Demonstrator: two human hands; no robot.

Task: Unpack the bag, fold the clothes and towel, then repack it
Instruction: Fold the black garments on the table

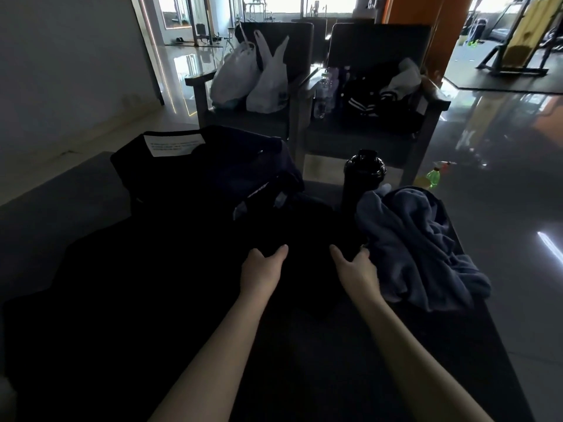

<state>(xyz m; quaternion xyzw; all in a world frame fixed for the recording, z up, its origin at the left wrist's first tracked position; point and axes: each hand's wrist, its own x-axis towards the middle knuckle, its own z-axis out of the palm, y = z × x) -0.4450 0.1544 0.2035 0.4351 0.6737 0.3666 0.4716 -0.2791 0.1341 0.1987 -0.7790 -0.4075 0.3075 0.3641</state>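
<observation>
A dark bag [201, 166] with a white label stands open at the back left of the dark surface. In front of it lies a black garment [307, 226], very dark and hard to make out. My left hand [262, 269] and my right hand [356, 266] both grip this garment from the near side, fingers tucked under the cloth with the thumbs showing on top. A crumpled grey-blue towel [417, 245] lies just right of my right hand. More black cloth [128, 300] spreads over the surface to the left.
A black shaker bottle [362, 178] stands behind the towel. Two chairs stand beyond, one holding white plastic bags [259, 77], the other dark clothes and water bottles [380, 95]. A green bottle [432, 178] lies on the glossy floor at the right.
</observation>
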